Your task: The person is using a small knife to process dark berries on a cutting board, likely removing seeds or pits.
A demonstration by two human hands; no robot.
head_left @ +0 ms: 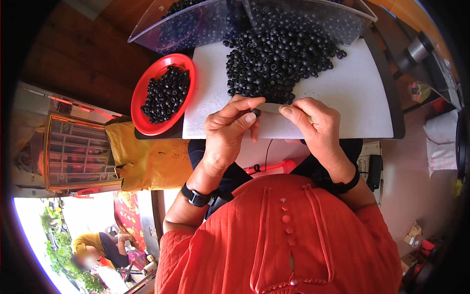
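Observation:
Over the front edge of a white board (338, 105), my left hand (227, 125) is closed, pinching a small black bead-like piece (256, 112) between thumb and fingers. My right hand (317, 122) is closed round a thin, pale, blade-like tool (270, 107), whose far end reaches the black piece. The fingers cover the rest of that tool. Just beyond both hands lies a heap of small round black pieces (274, 61), many showing a hole. More of them fill a red oval plate (192, 81) at the left.
A clear plastic bin (333, 7) lies behind the heap, its mouth toward me. Left of my arm are a yellow bag (147, 157) and a framed panel (81, 152). A person (98, 250) sits farther off, lower left. A metal cylinder (421, 45) is at far right.

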